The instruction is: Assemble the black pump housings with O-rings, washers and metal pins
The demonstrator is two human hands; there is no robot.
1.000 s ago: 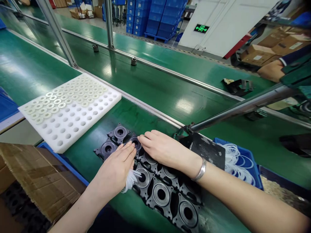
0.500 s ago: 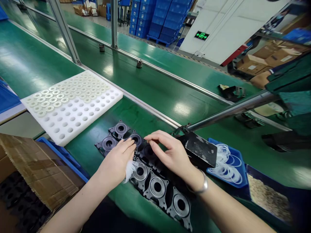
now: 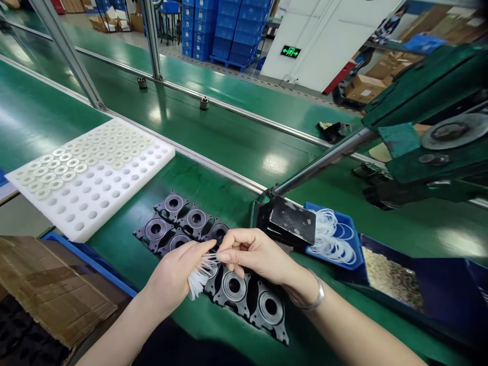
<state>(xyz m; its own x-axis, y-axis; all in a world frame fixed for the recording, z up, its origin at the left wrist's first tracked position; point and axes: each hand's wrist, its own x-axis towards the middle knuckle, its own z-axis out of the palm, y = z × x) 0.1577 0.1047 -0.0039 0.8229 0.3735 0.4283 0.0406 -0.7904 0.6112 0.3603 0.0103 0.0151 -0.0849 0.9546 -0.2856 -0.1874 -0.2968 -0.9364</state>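
Note:
A bundle of thin white plastic rings (image 3: pixel 199 280) is gripped in my left hand (image 3: pixel 176 277), its loops fanning out below the fingers. With thumb and index finger closed, my right hand (image 3: pixel 255 254) pinches a white ring at the bundle's edge, beside the left fingertips. Beneath both hands, several dark metal plates with round bored centres (image 3: pixel 234 286) lie in two rows on the green bench. Another such plate (image 3: pixel 155 229) sits at the far left of the group. Some plates are partly hidden by my hands.
On the left lies a white foam tray (image 3: pixel 125 195) with pale ring parts. A cardboard box (image 3: pixel 57 284) stands at lower left. At right are a black block (image 3: pixel 293 221), a blue tray (image 3: pixel 356 241) of white rings, a bin of granules (image 3: pixel 392 277) and a green machine (image 3: pixel 423 91).
My right hand has come in against the bundle in my left hand and now pinches a ring there. The camera view has shifted, so the bench things appear further left.

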